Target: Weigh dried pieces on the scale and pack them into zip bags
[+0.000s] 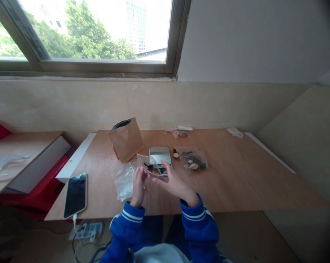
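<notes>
My left hand (139, 183) is closed on the near left edge of a clear plastic bag (147, 160). Dark and brownish pieces lie inside that bag. My right hand (173, 181) is at the bag's right side with thumb and fingers spread apart; whether it touches the plastic I cannot tell. Just behind the bag stands a small digital scale (161, 153) with a silver plate, its display partly covered by my right fingers. To the left, crumpled clear plastic (124, 182) lies on the wooden table (236, 175).
A brown paper bag (126, 140) stands open behind the crumpled plastic. Right of the scale are a zip bag of dark and pale pieces (199, 162) and a small dark item with a pale face (176, 153). A charging phone (75, 195) lies at the left edge. Another bag (180, 134) is at the back.
</notes>
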Motion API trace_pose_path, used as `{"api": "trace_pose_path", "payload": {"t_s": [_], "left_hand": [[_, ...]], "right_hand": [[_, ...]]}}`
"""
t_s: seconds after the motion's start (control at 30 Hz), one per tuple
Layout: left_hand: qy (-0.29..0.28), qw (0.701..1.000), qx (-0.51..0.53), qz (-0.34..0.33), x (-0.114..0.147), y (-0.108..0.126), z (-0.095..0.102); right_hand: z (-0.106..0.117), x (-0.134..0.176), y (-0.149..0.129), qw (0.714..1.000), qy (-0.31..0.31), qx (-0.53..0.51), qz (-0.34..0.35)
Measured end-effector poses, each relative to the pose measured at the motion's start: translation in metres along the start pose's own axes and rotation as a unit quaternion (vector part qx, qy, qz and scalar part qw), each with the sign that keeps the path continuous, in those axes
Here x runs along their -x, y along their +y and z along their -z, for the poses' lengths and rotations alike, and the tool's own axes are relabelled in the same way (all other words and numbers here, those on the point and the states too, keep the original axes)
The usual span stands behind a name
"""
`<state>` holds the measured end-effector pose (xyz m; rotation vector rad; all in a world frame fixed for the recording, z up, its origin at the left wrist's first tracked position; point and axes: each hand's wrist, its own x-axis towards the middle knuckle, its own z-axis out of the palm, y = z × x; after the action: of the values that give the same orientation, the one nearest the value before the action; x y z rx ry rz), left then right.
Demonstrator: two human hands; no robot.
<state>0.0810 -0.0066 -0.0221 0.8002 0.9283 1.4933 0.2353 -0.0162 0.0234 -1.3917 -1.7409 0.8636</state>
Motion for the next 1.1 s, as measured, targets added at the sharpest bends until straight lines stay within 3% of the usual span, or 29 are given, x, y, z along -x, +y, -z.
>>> {"api": "trace_pose_path", "payload": {"t_s": [0.1,0.3,0.47,0.53,0.67,0.77,0.83,0.97,1.1], "left_hand": [[-0.014,1.000,0.018,0.000,-0.001,-0.002,0.001],[-0.054,0.997,-0.044,-0.029,0.003,0.000,-0.001],[0.072,0.985,-0.133,-0.084,-0.003,-0.007,0.007],[0.090,0.984,-0.133,-0.071,-0.008,-0.010,0.012],[0.008,0.993,-0.121,-0.018,-0.014,-0.013,0.015],[-0.064,0.992,-0.107,-0.008,-0.012,-0.019,0.010],[-0.044,0.994,-0.095,-0.022,-0.011,-0.025,0.007],[0.065,0.993,-0.094,-0.039,-0.012,-0.041,0.007],[0.048,0.995,-0.086,0.007,-0.017,-0.052,0.014]], "right_hand": [[-0.008,0.004,0.008,0.999,-0.009,-0.047,-0.001],[-0.008,-0.003,0.011,0.989,0.070,-0.130,0.025],[-0.009,-0.003,0.031,0.962,0.184,-0.202,0.004],[-0.013,-0.002,0.043,0.951,0.208,-0.227,-0.017],[-0.024,0.001,0.059,0.934,0.241,-0.258,-0.056],[-0.033,0.003,0.059,0.941,0.217,-0.256,-0.041],[-0.038,0.003,0.060,0.941,0.220,-0.254,-0.046],[-0.045,0.003,0.075,0.919,0.305,-0.233,-0.090],[-0.046,0.000,0.101,0.914,0.311,-0.242,-0.100]]}}
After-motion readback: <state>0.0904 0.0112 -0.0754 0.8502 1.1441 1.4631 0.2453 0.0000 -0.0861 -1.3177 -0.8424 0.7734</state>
